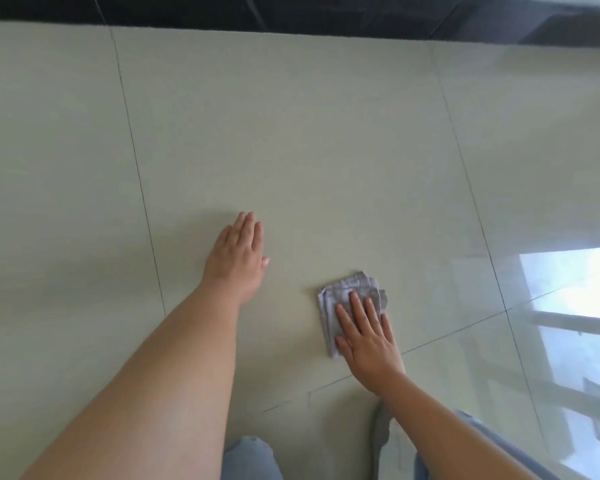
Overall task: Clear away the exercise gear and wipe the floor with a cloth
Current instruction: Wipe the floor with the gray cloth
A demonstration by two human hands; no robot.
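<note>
A folded grey cloth lies flat on the pale tiled floor. My right hand presses down on the cloth's near half with its fingers spread, covering part of it. My left hand rests palm down on the bare tile to the left of the cloth, fingers together, holding nothing. No exercise gear is in view.
A dark strip runs along the far edge of the floor. A bright window reflection shines on the tiles at the right. My knees in blue jeans are at the bottom edge.
</note>
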